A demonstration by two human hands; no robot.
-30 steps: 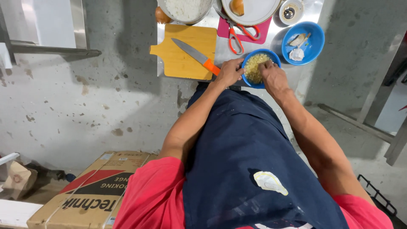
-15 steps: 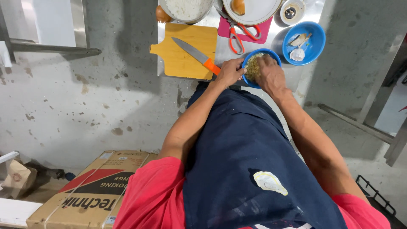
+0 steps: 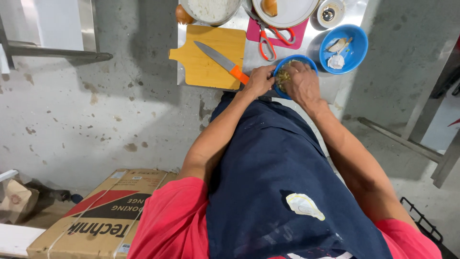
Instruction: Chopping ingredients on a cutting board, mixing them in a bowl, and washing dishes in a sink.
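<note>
Left hand [image 3: 259, 80] grip on blue bowl [image 3: 309, 63] rim, right hand [image 3: 301, 84] inside.

Short-sleeved red shirt [image 3: 172, 220], sleeves ending above the elbows; over it a dark navy apron [image 3: 268, 182], falling long down the front, flecked with small pale paint-like spots; one larger cream-white smear [image 3: 303, 205] with a yellowish edge low on the apron; forearms bare, no watch or rings visible; left hand [image 3: 260, 80] and right hand [image 3: 301, 84] ungloved.
</note>
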